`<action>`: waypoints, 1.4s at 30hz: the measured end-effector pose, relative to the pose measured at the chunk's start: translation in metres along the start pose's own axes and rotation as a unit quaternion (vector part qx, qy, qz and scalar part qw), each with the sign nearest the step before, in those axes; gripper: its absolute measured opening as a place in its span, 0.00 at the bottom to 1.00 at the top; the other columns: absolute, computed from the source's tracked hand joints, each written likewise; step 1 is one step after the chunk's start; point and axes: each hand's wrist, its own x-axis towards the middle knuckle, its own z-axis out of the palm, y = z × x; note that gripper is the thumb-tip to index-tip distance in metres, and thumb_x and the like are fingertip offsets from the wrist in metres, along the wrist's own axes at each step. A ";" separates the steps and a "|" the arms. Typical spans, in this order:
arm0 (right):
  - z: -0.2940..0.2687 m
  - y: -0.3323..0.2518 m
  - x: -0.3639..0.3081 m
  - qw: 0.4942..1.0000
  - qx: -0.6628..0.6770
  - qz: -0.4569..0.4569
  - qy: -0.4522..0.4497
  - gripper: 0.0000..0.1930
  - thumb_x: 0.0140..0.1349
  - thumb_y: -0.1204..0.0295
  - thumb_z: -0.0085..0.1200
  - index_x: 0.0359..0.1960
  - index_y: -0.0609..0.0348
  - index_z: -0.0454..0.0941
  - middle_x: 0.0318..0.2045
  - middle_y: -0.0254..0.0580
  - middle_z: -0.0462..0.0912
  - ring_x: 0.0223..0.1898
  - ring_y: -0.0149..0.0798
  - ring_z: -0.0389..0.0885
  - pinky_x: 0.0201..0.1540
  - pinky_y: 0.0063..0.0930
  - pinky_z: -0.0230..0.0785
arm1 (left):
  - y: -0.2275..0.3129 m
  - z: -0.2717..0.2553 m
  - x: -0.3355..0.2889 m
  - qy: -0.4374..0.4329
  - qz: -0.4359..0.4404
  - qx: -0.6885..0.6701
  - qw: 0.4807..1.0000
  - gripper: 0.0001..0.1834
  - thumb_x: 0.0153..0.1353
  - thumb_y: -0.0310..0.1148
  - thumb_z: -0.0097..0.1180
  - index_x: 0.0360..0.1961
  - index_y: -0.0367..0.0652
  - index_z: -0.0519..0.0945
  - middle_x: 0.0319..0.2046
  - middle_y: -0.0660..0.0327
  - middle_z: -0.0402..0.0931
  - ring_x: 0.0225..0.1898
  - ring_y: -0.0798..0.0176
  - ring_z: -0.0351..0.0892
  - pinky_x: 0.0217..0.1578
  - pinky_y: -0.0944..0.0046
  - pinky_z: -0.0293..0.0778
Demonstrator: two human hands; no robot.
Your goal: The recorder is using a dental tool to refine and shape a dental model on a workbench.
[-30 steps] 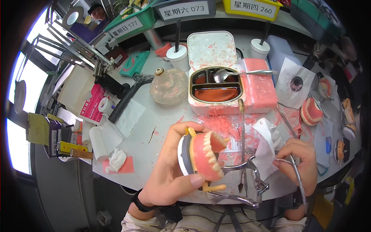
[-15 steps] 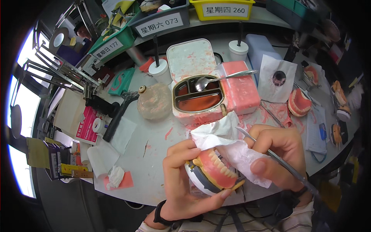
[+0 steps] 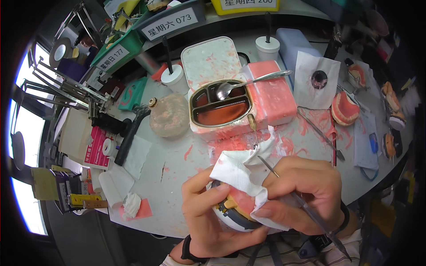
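Observation:
My left hand is closed around a dental model with a pink wax gum on a yellow and white base, tilted near the table's front edge. A crumpled white tissue drapes over the model and hides the teeth. My right hand pinches the tissue against the wax. The same hand also keeps a slim metal carving tool between its fingers, its tip pointing away past the tissue. Just beyond the tissue a wooden-handled tool leans at the wax pot.
The pot holds melted red wax and a metal spoon. Beside it stand a pink wax-coated box and a round glass bottle. At right lie another pink dental model and a metal spatula. Pink wax scraps litter the table.
The tissue has come down over the model's teeth, which showed before. My right hand has moved slightly left and down, and the model has turned in my left hand. The view has shifted slightly.

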 end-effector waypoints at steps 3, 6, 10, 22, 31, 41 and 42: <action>-0.001 -0.003 -0.003 0.999 -0.040 -0.017 -0.002 0.09 0.48 0.73 0.62 0.23 0.66 0.76 0.19 0.43 0.76 0.21 0.29 0.72 0.22 0.20 0.59 | 0.006 0.003 0.003 -0.003 0.012 0.043 0.999 0.44 0.32 0.32 0.74 0.51 0.44 0.61 0.48 0.49 0.61 0.46 0.55 0.70 0.42 0.58 0.68; 0.000 -0.002 -0.003 0.995 -0.085 -0.027 0.049 0.10 0.51 0.72 0.60 0.22 0.66 0.74 0.18 0.43 0.74 0.19 0.30 0.71 0.21 0.20 0.59 | 0.008 0.007 0.006 0.002 0.013 0.048 0.999 0.43 0.32 0.31 0.74 0.51 0.44 0.61 0.48 0.48 0.61 0.46 0.54 0.71 0.42 0.58 0.70; -0.007 0.003 -0.006 0.987 -0.077 -0.005 0.141 0.10 0.53 0.72 0.57 0.22 0.67 0.73 0.19 0.43 0.74 0.18 0.30 0.69 0.20 0.21 0.58 | 0.008 0.011 0.004 0.024 -0.013 0.026 0.999 0.43 0.31 0.29 0.74 0.49 0.43 0.61 0.47 0.48 0.61 0.45 0.53 0.72 0.40 0.58 0.72; -0.042 -0.010 -0.018 0.935 -0.281 -0.087 0.196 0.13 0.54 0.73 0.57 0.19 0.64 0.66 0.19 0.39 0.67 0.20 0.29 0.63 0.23 0.22 0.54 | 0.005 0.010 0.001 0.097 -0.083 -0.155 0.980 0.49 0.32 0.38 0.73 0.54 0.37 0.56 0.47 0.47 0.63 0.50 0.51 0.69 0.51 0.52 0.69; -0.069 0.036 -0.042 0.761 -0.648 0.031 0.009 0.04 0.45 0.80 0.49 0.24 0.65 0.69 0.28 0.45 0.71 0.38 0.48 0.70 0.44 0.35 0.61 | -0.004 -0.044 -0.033 0.292 -0.305 -0.460 0.781 0.54 0.39 0.49 0.66 0.61 0.30 0.50 0.56 0.35 0.54 0.61 0.36 0.53 0.51 0.42 0.69; -0.072 0.020 -0.053 0.810 -0.578 0.070 -0.070 0.11 0.42 0.83 0.48 0.31 0.65 0.74 0.31 0.45 0.74 0.42 0.46 0.71 0.50 0.36 0.60 | -0.016 -0.080 -0.066 0.215 -0.331 -0.659 0.640 0.38 0.56 0.51 0.54 0.64 0.51 0.54 0.66 0.50 0.39 0.66 0.36 0.35 0.59 0.38 0.51; -0.071 0.020 -0.054 0.828 -0.550 0.073 -0.082 0.11 0.43 0.83 0.49 0.31 0.66 0.74 0.32 0.46 0.75 0.41 0.46 0.72 0.49 0.36 0.61 | -0.018 -0.081 -0.069 0.180 -0.290 -0.716 0.609 0.38 0.57 0.50 0.53 0.64 0.53 0.53 0.67 0.51 0.36 0.66 0.36 0.33 0.58 0.40 0.55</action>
